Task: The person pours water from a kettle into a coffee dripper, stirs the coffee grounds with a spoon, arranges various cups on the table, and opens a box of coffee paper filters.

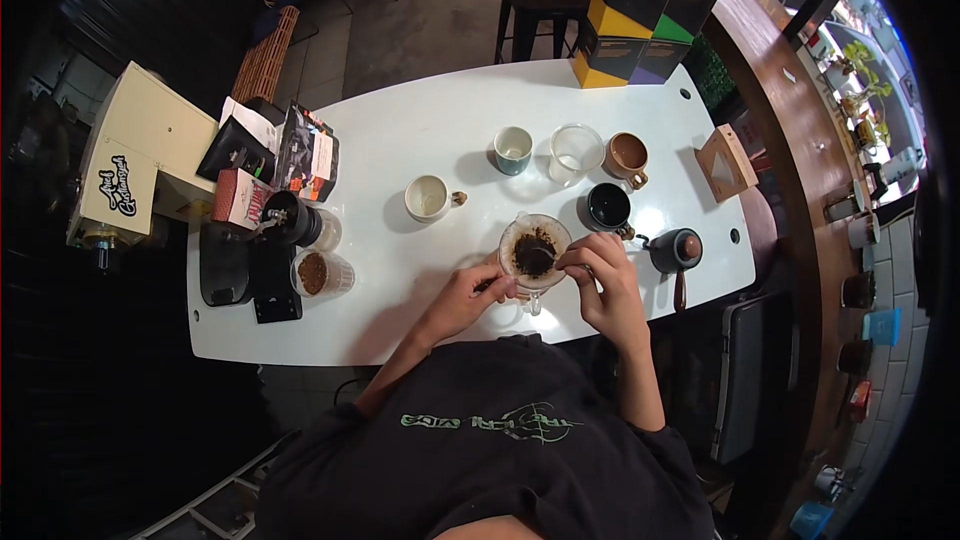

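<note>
A white table (380, 160) is seen from above, past a dark T-shirt; at its near edge, in the middle, a clear dripper (533, 287) is placed, lined with a paper filter (511, 246) in which dark coffee grounds (534, 244) are held. The dripper's left side is touched by the left hand (468, 302), its thumb and fingers bent; whether the dripper is gripped or merely steadied cannot be told. A thin utensil (553, 266) is pinched between the fingertips of the right hand (605, 285), its far end lowered among the grounds; the shape of that end is too small to be made out.

Beyond the dripper, a white cup (427, 198), a teal cup (513, 150), a clear cup (577, 153), a brown cup (628, 154) and a black cup (608, 206) are set out; to the left, a glass of brown grounds (313, 274) is placed.

The step in hand is judged to be the stirring or levelling of the grounds; for the next move, light, shallow strokes are called for, with the dripper kept steady and the paper untorn.
</note>
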A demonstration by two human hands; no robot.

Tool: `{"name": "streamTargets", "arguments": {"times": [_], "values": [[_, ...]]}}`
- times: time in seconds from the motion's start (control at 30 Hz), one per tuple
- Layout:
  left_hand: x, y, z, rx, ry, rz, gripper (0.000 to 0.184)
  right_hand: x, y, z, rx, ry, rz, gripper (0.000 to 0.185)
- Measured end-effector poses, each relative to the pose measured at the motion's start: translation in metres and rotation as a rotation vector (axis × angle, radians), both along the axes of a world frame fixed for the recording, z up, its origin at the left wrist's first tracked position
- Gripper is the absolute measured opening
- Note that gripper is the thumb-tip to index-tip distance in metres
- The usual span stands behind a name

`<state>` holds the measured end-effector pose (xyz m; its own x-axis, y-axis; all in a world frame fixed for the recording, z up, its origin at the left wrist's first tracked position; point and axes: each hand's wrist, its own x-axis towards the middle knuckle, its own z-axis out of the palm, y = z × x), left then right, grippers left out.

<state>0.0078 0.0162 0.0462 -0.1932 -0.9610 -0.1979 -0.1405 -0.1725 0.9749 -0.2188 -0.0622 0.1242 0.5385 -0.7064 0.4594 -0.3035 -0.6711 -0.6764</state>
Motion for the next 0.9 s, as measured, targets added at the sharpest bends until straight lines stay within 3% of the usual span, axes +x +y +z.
{"name": "streamTargets", "arguments": {"times": [0.37, 0.57, 0.67, 0.9], "values": [[0.002, 0.000, -0.006, -0.007, 0.005, -0.015, 0.030, 0.006, 0.013, 0.000, -0.008, 0.059, -0.065, 0.011], [0.001, 0.000, -0.004, -0.003, 0.019, -0.013, 0.030, -0.002, 0.011, 0.009, 0.073, -0.007, 0.011, 0.012], [0.001, 0.000, -0.005, 0.001, 0.021, -0.021, 0.030, 0.000, 0.007, 0.003, 0.043, 0.089, 0.048, 0.013], [-0.003, 0.002, -0.002, -0.056, 0.060, 0.051, 0.030, 0.003, 0.005, 0.001, 0.041, 0.032, -0.063, 0.011]]}}
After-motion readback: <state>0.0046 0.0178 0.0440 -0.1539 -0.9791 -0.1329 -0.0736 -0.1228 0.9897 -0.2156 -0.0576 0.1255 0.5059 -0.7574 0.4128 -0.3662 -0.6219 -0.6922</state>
